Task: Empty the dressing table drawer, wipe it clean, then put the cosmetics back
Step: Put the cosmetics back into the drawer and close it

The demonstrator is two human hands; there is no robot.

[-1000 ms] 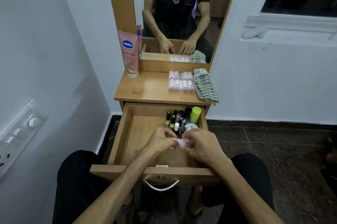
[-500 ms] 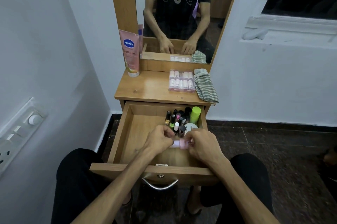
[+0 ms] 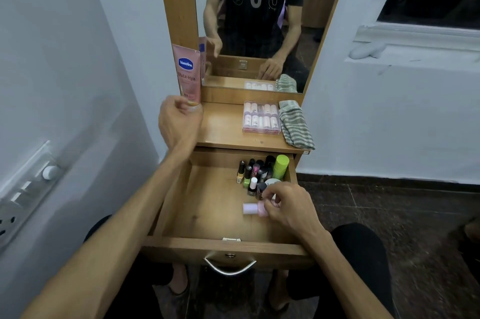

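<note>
The wooden drawer (image 3: 181, 204) stands pulled out in front of me. A cluster of nail polish bottles (image 3: 250, 175), a green-capped bottle (image 3: 280, 166) and a round white jar (image 3: 271, 183) fill its back right corner. My right hand (image 3: 288, 207) grips a small pink bottle (image 3: 255, 208) with a pale cap, held sideways just above the drawer floor. My left hand (image 3: 179, 121) is raised at the left end of the table top, fingers curled and apart, right at the foot of the upright pink Vaseline tube (image 3: 188, 71). I cannot tell whether it touches the tube.
On the table top (image 3: 223, 131) lie a clear box of small pink bottles (image 3: 261, 117) and a folded green striped cloth (image 3: 296, 123). A mirror (image 3: 259, 19) rises behind. A wall with a switch panel (image 3: 28, 188) is close on the left. My knees flank the drawer.
My left hand let go of the pink bottle and rose up and left to the Vaseline tube. My right hand still holds the bottle in the drawer.
</note>
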